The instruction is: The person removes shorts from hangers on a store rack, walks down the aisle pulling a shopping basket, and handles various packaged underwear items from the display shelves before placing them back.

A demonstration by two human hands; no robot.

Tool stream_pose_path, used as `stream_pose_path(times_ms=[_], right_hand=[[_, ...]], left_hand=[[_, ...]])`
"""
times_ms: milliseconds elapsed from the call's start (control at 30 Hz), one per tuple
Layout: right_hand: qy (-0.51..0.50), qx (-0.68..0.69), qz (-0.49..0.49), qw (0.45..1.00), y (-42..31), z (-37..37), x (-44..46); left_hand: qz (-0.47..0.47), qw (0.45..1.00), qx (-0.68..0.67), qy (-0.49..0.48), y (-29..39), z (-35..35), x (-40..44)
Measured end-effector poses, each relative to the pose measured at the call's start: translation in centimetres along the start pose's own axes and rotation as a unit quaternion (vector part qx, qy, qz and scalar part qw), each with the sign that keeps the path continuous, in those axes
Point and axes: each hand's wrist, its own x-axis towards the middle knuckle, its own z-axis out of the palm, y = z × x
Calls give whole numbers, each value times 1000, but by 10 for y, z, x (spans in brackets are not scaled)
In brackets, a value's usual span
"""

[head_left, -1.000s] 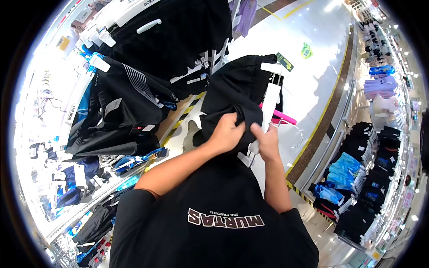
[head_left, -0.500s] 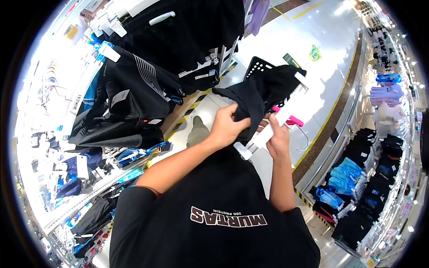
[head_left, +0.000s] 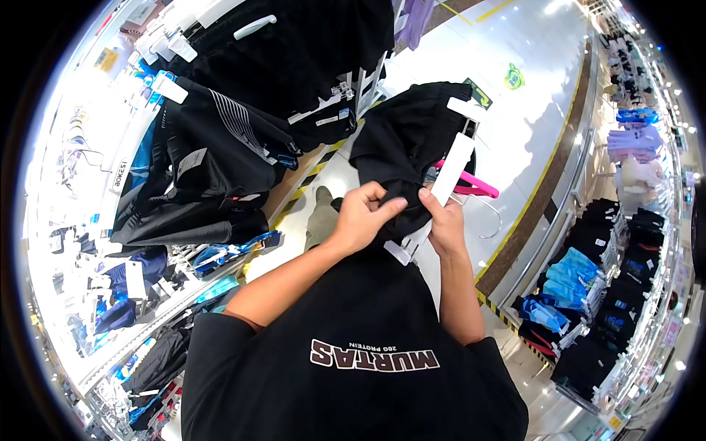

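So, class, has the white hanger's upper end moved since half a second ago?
Yes: against the bright green floor sticker, the white hanger's upper end has shifted left in the picture.

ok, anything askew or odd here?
Nothing visibly spilled or damaged. The black garment is bunched by the left hand, and the white hanger at the right hand sits slanted, which handling would explain. Only oddity: a pink piece sticking out past the hanger; can't tell what it belongs to.
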Motion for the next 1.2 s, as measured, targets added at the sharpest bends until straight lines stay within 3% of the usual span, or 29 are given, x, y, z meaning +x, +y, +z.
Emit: stream_pose_path(times_ms=[67,133,500,600,700,733,800,867,933,1000,1033,1133,1200], right_hand=[[22,27,10,999,1,-3,0],[60,71,31,995,-8,2,-2],[57,93,-20,994,-9,-1,-7],[50,70,-26,996,-17,4,-9],[-57,19,-67,996,-32,13,-8],[-55,28,-60,996,-37,18,-6],[-102,66,-54,991,-48,28,3],[-117,68,-34,990,-60,47,14],[-161,100,4,982,-60,59,32],[-176,102,52,978,-60,81,44],[-198,108,60,972,-54,89,54],[-211,66,46,974,-64,134,66],[-249,33,10,968,-70,158,84]], left_hand=[[23,985,-112,129,-9,3,3],[39,955,-243,164,8,-4,3],[79,955,-239,154,10,-10,-7],[44,961,-238,137,6,-15,-1],[-10,935,-292,202,-26,-36,29],[-76,917,-342,192,-51,-51,39],[-204,930,-197,235,-48,-65,45],[-83,953,30,291,-62,-65,41],[15,960,114,254,-48,-69,28],[96,970,66,212,-27,-70,18],[58,987,-4,153,8,-70,4],[115,981,-146,59,47,-73,-17],[151,982,-52,99,62,-83,-28]])
